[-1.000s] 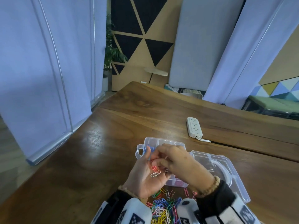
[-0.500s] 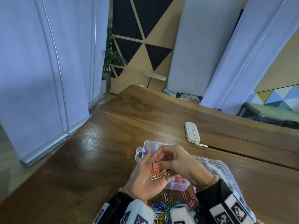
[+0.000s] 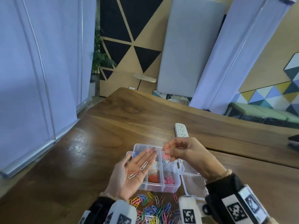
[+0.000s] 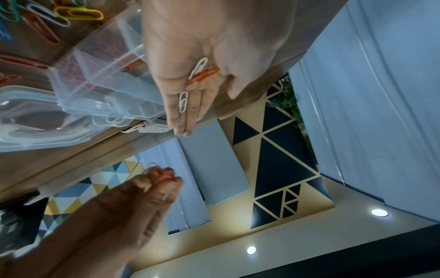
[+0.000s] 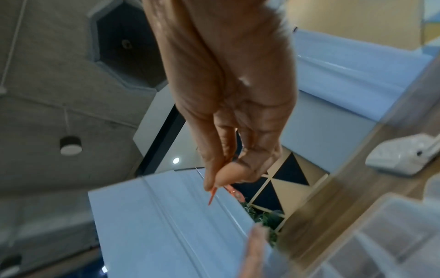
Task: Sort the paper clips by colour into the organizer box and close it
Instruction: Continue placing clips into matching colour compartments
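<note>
Paper clips: 2 white clips (image 3: pixel 144 165) and 1 orange clip (image 4: pixel 202 76) lay on the flat, palm-up left hand (image 3: pixel 131 175), fingers straight, over the organizer box (image 3: pixel 168 188). Right hand (image 3: pixel 182 151) pinched a red clip (image 5: pixel 212 195) above the box's far compartments. Box sat on the bench (image 3: pixel 80 159), lid open, loose clip pile (image 3: pixel 153 209) just beside its near edge. No readable writing; wrist bands showed black-white marker squares.
</note>
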Tool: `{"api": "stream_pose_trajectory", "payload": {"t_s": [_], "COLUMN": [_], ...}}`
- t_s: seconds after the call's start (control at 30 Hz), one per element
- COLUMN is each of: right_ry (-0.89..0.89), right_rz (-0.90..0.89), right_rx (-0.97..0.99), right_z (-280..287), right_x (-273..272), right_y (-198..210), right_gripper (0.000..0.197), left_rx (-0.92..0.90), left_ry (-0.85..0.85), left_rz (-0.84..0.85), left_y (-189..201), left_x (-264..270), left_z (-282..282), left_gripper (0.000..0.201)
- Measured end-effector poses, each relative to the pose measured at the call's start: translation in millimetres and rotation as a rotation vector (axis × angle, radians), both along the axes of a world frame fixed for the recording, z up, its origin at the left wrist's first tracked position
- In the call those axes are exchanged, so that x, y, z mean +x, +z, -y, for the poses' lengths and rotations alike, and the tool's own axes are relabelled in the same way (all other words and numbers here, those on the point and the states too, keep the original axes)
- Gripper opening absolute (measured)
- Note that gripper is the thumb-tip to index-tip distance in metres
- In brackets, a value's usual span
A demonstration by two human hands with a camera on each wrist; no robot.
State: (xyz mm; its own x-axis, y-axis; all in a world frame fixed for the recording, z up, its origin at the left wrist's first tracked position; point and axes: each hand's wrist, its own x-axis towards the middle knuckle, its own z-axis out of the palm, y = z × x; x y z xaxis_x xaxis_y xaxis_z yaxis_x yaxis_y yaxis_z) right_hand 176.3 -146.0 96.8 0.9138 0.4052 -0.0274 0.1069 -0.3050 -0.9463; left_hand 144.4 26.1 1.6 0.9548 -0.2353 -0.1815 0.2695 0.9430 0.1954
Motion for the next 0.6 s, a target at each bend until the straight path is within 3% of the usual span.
{"api": "stream_pose_trajectory", "payload": {"t_s": [0.17, 0.33, 0.53, 0.6], "right_ry": [-0.050, -0.061, -0.059, -0.069], "right_rz": [0.062, 0.149, 0.232, 0.256], "right_rx": [-0.409, -0.678, -0.757, -0.757], "right_z": [8.8, 5.4, 3.2, 6.6], "right_x": [14.1, 22.9, 23.9, 22.4], "right_y": [-17.8, -36.6, -42.9, -46.5], "right_gripper": [0.012, 0.017, 0.016, 0.016], "left_rx": [-0.044, -0.008, 0.035, 0.066], "left_ry": [0.109, 0.140, 0.114, 0.151], "left_rz": [0.008, -0.007, 0.023, 0.031], "left_y": [0.7, -5.7, -10.5, -17.0], "left_x": [2.4, 4.5, 9.8, 13.3], "left_z": [-13.2, -9.1, -10.3, -6.1], "left_gripper": [0.044, 0.045, 0.038, 0.062]}}
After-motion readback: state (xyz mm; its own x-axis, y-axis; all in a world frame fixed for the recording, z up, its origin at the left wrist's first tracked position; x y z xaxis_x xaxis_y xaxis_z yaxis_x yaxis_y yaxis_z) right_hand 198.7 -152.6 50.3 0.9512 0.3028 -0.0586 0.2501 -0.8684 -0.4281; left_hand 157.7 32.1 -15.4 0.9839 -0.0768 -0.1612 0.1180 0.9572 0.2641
